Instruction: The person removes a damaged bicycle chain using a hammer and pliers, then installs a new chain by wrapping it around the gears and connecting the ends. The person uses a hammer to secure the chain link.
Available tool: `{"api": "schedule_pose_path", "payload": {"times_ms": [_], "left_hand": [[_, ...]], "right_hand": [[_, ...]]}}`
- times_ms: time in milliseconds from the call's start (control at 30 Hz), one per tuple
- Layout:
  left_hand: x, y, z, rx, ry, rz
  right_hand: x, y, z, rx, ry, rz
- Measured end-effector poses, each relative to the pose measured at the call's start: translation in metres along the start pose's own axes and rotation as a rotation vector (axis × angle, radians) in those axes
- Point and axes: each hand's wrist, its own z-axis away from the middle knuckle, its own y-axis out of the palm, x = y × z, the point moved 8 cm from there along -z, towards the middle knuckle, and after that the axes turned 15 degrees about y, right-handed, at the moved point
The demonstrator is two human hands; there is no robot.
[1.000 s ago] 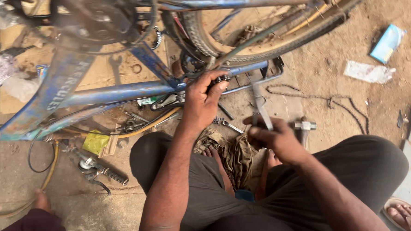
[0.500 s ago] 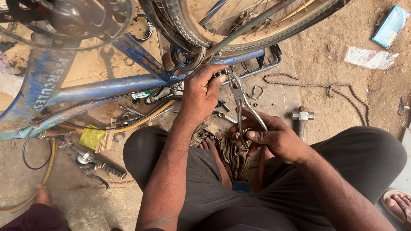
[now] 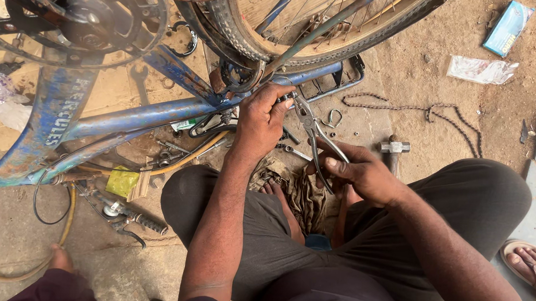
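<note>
The left hand [image 3: 263, 117] was clenched on a small part at the blue frame [image 3: 131, 114], just below the wheel [image 3: 321, 26]. The right hand [image 3: 363, 173] grasped open pliers [image 3: 314, 137], nose at that part. Best, I judged, to close squarely and hold the frame steady.

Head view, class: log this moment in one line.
left hand: grips blue bicycle frame | right hand: holds pliers, jaws at frame | chain: on ground
</note>
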Motion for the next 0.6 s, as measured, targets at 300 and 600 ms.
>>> {"api": "schedule_pose_path", "payload": {"times_ms": [300, 600], "left_hand": [[0.0019, 0.0002, 0.0029, 0.033, -0.009, -0.031], [0.0044, 0.0019, 0.0071, 0.034, -0.001, -0.034]], "right_hand": [[0.0043, 0.0063, 0.0053, 0.103, -0.037, -0.095], [0.0009, 0.0033, 0.0039, -0.001, -0.005, 0.005]]}}
